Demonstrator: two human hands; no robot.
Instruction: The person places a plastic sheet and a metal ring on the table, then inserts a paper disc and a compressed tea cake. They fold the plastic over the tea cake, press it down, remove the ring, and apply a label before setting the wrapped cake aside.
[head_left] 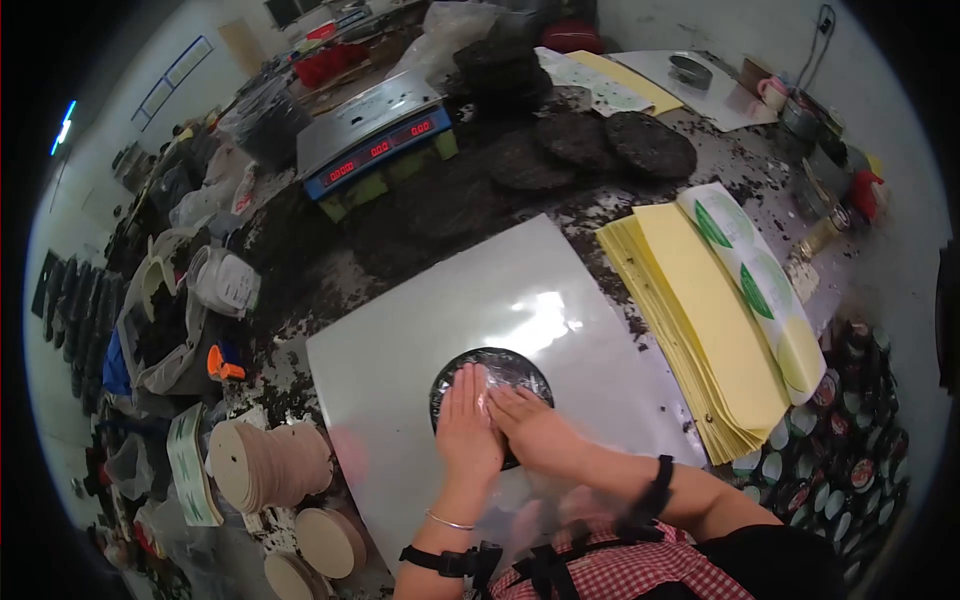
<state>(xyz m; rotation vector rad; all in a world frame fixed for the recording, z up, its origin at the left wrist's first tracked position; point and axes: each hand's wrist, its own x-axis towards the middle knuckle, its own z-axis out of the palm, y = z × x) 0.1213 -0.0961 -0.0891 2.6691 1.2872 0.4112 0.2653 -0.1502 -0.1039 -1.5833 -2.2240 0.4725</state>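
A dark round disc [514, 366] lies on a shiny metal sheet [400, 320], with clear plastic film over its top. My left hand [468, 418] rests flat on the film with its fingers stretched out. Beside it my right hand [535, 425] also lies flat, fingers extended and angled toward the left hand. Both palms touch the covered disc and hide much of its middle and near edge. Neither hand grasps anything.
Behind the sheet are a digital scale [375, 140] and several dark round cakes [650, 147]. Yellow paper sheets [700, 320] with printed labels [755, 290] lie right. On the left stand beige round discs [275, 465], an orange tool [226, 363] and a plastic tub [222, 281].
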